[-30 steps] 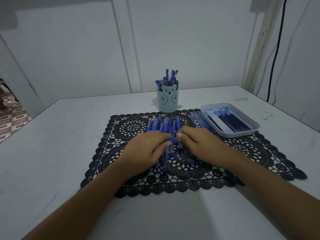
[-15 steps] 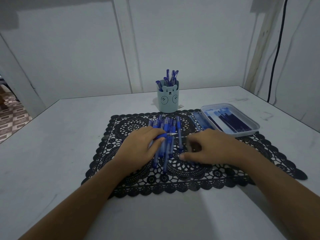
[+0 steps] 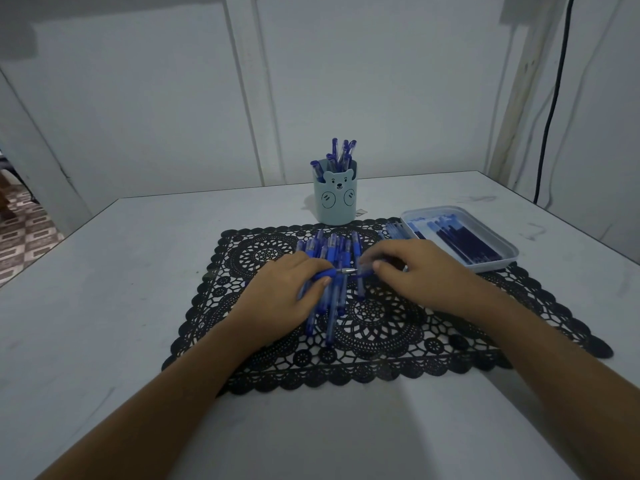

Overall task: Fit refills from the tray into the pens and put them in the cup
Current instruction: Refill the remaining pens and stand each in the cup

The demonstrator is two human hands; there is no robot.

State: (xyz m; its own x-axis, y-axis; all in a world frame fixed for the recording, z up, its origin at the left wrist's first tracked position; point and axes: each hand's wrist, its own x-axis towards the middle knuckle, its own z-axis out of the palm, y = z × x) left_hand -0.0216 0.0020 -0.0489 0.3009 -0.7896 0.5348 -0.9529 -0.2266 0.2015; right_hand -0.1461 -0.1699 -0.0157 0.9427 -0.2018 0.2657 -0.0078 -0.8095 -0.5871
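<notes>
1. Up from the lace mat (image 3: 388, 327), where it lay half a second ago, comes the right hand (image 3: 419, 275), its fingertips now level with the writing tip of the pen (image 3: 334, 273) in the left hand (image 3: 287, 299), which has barely shifted.
2. Step in hand, by the look of it: closing up one refilled pen. Its metal point shows and faces right, toward the other hand.
3. Left grip: fingers and thumb wrap narrowly around the pen's barrel, holding it crosswise just above the pile of loose pens (image 3: 332, 251) on the mat.
4. Right grip: narrow, thumb against curled fingers. It appears to pinch a small blue piece (image 3: 365, 273) just beside the pen's tip, perhaps a cap, though it is too small to tell.
5. Next move, as a judgement: line the piece up with the tip, press it home, then carry the pen to the bear-faced cup (image 3: 335, 206).
6. That cup stands on the table (image 3: 121, 271) beyond the mat's far edge and already holds several finished pens (image 3: 341, 154).
7. Dark refills (image 3: 464, 239) lie in the white tray (image 3: 498, 263) at the right, which overlaps the mat's far corner.
</notes>
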